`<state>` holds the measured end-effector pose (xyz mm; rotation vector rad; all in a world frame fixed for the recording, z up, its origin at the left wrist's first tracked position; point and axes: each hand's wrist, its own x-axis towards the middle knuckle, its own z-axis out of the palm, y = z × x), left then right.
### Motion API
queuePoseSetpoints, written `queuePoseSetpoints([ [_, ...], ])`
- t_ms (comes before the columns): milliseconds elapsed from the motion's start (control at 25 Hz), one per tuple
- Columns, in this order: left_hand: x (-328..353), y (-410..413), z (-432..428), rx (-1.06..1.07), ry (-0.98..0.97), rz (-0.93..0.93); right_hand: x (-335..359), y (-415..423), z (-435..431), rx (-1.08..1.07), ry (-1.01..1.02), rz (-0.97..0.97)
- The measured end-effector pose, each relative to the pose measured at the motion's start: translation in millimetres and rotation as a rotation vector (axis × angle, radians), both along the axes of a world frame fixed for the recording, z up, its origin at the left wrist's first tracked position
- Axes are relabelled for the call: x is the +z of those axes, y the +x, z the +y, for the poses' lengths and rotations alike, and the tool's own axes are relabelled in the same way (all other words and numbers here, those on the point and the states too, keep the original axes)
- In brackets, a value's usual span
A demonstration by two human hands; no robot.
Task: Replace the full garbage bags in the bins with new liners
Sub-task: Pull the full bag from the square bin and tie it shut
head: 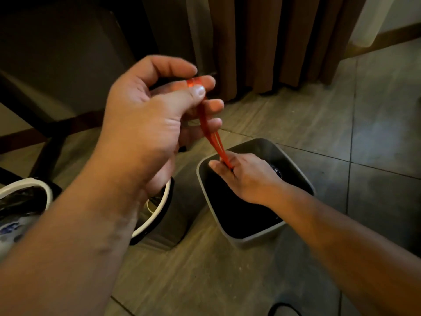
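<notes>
Grey tiled floor (296, 115), brown curtain (262, 42) at upper centre; left hand (155, 115) and right hand (246, 176) pinching red drawstring (206, 124) taut above grey square bin (250, 241).

No legible text, label, brand or number; blue marks on the white wrapper (9, 229), near left, are unreadable.

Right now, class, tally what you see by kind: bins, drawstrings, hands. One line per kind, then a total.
Bins: 3 (grey square bin, white-rimmed bin, white-rimmed bin at left edge)
Drawstrings: 1 (red drawstring)
Hands: 2 (left hand, right hand)
Total: 6
</notes>
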<state>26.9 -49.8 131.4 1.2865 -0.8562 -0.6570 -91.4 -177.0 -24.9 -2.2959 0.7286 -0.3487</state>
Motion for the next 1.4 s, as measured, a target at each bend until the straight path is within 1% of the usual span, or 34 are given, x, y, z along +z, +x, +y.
queuePoseSetpoints([
  [40, -3, 0, 0, 0.006, 0.006, -0.013, 5, -3, 0, 0.013, -0.014, -0.068],
  [120, -7, 2, 0, -0.002, 0.015, -0.061, 14, -11, 0, 0.012, -0.078, -0.341],
  [160, -8, 4, 0, -0.010, 0.013, -0.075, 17, -15, 0, 0.029, -0.175, -0.460],
  [200, -9, 7, 1, -0.020, 0.010, -0.082, 19, -18, -1, 0.047, -0.260, -0.541],
  [240, -10, 9, 3, -0.031, 0.009, -0.087, 22, -20, -3, 0.057, -0.300, -0.588],
  [360, -15, 16, 8, -0.014, 0.003, -0.110, 24, -24, -9, 0.077, -0.228, -0.613],
  [440, -21, 20, 11, 0.050, -0.006, -0.147, 22, -27, -13, 0.058, -0.235, -0.619],
  [480, -27, 17, 12, 0.111, -0.011, -0.169, 19, -28, -13, 0.036, -0.203, -0.636],
  [600, -67, -13, 22, 0.338, -0.015, -0.188, 18, -25, -10, -0.062, 0.054, -0.729],
  [680, -97, -41, 26, 0.359, 0.055, -0.208, 21, -21, -8, -0.113, 0.203, -0.788],
  [720, -108, -49, 25, 0.323, 0.147, -0.284, 22, -21, -8, -0.124, 0.234, -0.799],
  [760, -116, -53, 22, 0.276, 0.235, -0.422, 24, -21, -8, -0.123, 0.241, -0.796],
  [800, -120, -54, 18, 0.236, 0.277, -0.569, 25, -21, -7, -0.115, 0.237, -0.788],
  [840, -121, -53, 13, 0.224, 0.271, -0.675, 26, -21, -6, -0.115, 0.238, -0.779],
  [920, -119, -52, 6, 0.248, 0.245, -0.743, 27, -22, -5, -0.156, 0.290, -0.778],
  [1000, -120, -48, 3, 0.265, 0.260, -0.707, 27, -22, -6, -0.188, 0.350, -0.770],
  [1120, -122, -45, 1, 0.235, 0.321, -0.649, 26, -19, -4, -0.174, 0.425, -0.753],
  [1240, -122, -43, 1, 0.213, 0.254, -0.643, 29, -17, -5, -0.270, 0.487, -0.821],
  [1280, -123, -42, 2, 0.227, 0.243, -0.630, 30, -18, -8, -0.309, 0.536, -0.846],
  [1320, -124, -42, 3, 0.244, 0.249, -0.537, 32, -20, -13, -0.350, 0.628, -0.863],
  [1360, -123, -42, 3, 0.255, 0.254, -0.349, 35, -23, -20, -0.384, 0.762, -0.876],
  [1400, -121, -41, 2, 0.257, 0.234, -0.108, 37, -29, -26, -0.394, 0.910, -0.885],
])
